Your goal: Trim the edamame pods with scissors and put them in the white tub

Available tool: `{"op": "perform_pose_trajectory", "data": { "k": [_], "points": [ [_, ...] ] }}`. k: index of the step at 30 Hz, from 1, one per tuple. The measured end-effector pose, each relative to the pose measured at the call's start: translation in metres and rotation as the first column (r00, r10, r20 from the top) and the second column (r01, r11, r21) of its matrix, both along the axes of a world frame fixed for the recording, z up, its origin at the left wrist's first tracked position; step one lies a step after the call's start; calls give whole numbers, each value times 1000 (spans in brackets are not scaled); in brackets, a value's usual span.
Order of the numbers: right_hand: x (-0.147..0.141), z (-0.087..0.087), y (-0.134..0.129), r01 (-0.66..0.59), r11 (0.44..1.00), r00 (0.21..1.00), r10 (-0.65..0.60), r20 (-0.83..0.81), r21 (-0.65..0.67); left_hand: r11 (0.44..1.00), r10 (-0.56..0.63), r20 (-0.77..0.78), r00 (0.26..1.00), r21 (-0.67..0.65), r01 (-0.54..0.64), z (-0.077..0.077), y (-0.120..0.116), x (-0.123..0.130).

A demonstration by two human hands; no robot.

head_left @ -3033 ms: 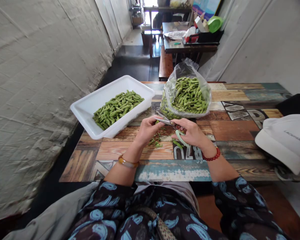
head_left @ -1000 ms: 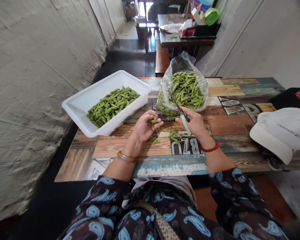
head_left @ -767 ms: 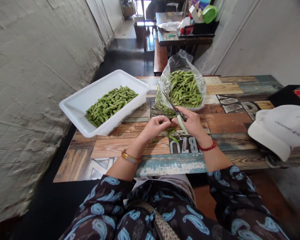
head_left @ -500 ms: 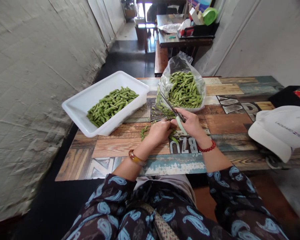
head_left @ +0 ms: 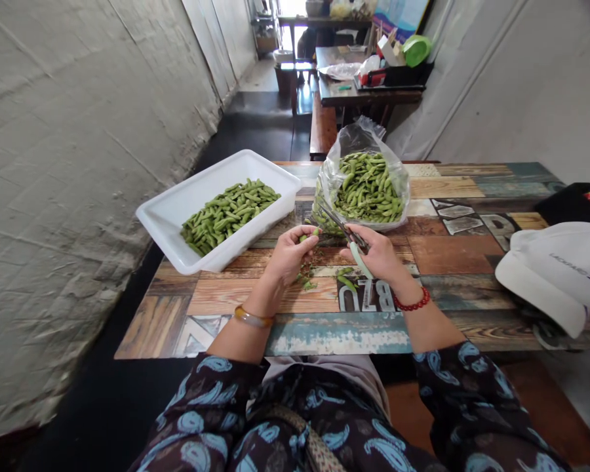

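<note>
A broad patchwork-wood bench (head_left: 211, 295) carries a deep rectangular white plastic tub (head_left: 174, 206), holding a heap of plump green pods (head_left: 233, 213), and a gaping clear plastic bag (head_left: 354, 136) of more pods, probably limp and slippery. The right hand (head_left: 379, 252) has its fingers wrapped around metal scissors with pale-green handles (head_left: 360, 260), stiff and likely light. The left hand (head_left: 286, 257) pinches one small green pod (head_left: 315, 232), seemingly firm, best held mid-body; fingertips hide its full outline.
</note>
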State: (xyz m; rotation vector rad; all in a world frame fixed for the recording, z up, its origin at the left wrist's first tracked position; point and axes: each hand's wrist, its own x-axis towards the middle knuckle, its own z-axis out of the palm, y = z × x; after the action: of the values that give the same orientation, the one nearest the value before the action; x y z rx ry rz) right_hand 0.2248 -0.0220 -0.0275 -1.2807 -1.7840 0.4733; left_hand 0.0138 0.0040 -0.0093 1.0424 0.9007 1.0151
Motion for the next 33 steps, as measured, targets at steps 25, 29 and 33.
{"op": "perform_pose_trajectory", "data": {
  "k": [25, 29, 33],
  "points": [
    [-2, -3, -4, -197, 980, 963, 195, 187, -9, 958, 49, -202, 978, 287, 12, -3, 3, -6],
    [-2, -6, -2, -138, 988, 986, 143, 80, -70, 991, 41, -54, 998, 127, -34, -1, 1, -5],
    [-1, -7, 1, -69, 986, 998, 67, -21, -153, 999, 38, 142, 989, -20, -35, 5, 2, -6]
  ]
}}
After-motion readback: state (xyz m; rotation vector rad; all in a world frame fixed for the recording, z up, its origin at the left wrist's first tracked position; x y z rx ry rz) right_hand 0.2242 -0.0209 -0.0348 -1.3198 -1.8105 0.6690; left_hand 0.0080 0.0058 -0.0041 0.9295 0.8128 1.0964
